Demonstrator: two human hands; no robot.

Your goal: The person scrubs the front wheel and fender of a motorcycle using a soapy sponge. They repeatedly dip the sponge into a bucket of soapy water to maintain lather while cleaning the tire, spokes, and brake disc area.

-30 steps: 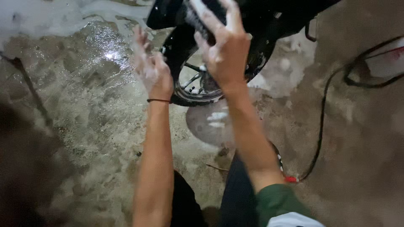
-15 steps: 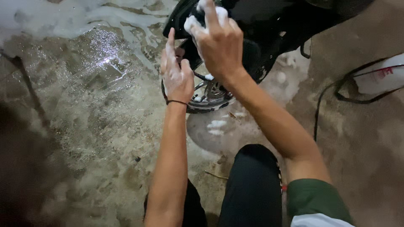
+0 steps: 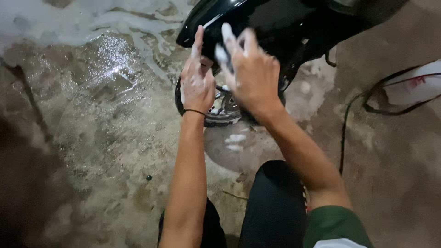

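Right hand: your right hand [image 3: 250, 73] is raised in front of the black fender [image 3: 275, 23], back toward the camera, fingers spread and tipped with white foam [image 3: 221, 54]. Whether anything sits in its palm cannot be told from this side.
Left hand: your left hand [image 3: 196, 82] is just beside the right one, open, index finger pointing up and almost reaching the lower edge of the fender; the other fingers are loosely curled. It pinches nothing. A thin dark band [image 3: 195, 111] circles the wrist.
Fender: glossy, black and curved, it runs across the top of the view, right behind both hands, with a bright highlight along its left rim.
Wheel: the tyre and spokes [image 3: 220, 108] show below the fender, between and under your two wrists, flecked with suds.
Legs: your knee in black trousers [image 3: 275, 202] is at the bottom centre, with a green sleeve [image 3: 333, 225] at the lower right.
Ground: wet concrete [image 3: 101, 128] spreads out to the left, shining with water and streaked with white foam along the top edge.
Cable: a black cable [image 3: 349, 119] curves over the floor to the right, well apart from your hands, near a white container [image 3: 413, 87] at the right edge.
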